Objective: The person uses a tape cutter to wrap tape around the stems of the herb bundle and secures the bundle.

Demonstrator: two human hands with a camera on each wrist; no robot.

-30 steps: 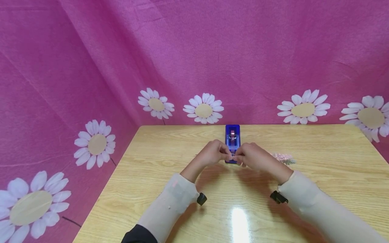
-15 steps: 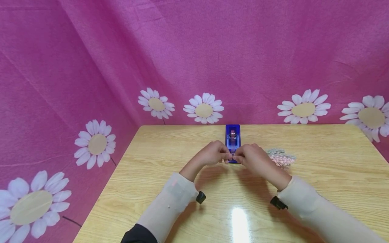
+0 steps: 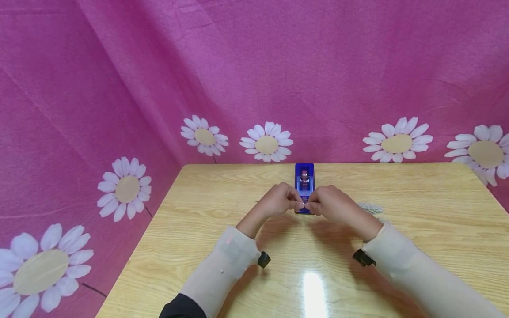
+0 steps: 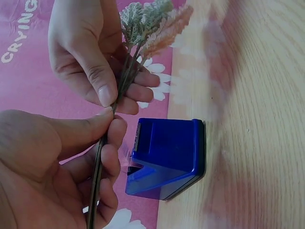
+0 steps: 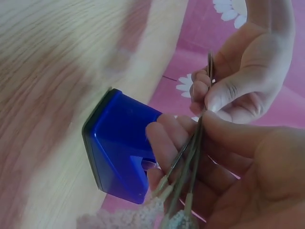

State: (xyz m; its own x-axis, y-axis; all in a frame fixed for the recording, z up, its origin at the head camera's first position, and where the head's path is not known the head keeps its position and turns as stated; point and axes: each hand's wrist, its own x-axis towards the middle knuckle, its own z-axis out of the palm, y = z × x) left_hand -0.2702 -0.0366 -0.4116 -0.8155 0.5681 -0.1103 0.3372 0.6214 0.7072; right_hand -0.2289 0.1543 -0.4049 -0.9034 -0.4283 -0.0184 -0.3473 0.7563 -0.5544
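Observation:
A small bunch of artificial flowers, with grey-green and pink heads [image 4: 159, 26] on thin dark stems [image 4: 96, 176], is held by both hands. My left hand [image 3: 278, 201] pinches the stems between thumb and curled fingers, their lower ends running across its palm. Close beside it, my right hand [image 3: 333, 205] grips the stems nearer the heads, the two thumb tips almost meeting. In the head view the right forearm hides most of the heads. A blue tape dispenser [image 3: 305, 170] stands on the table just beyond the fingertips, overlapped by them in the head view.
The wooden table [image 3: 191, 221] ends at a pink cloth [image 3: 318, 79] printed with white daisies, which hangs behind it and at the left. A bright light reflection lies on the near tabletop.
The bunch has turned between my fingers: pink heads showed beside the right wrist, then grey and pink together, now mostly grey-green. Both hands have shifted only slightly; the tape dispenser stays put.

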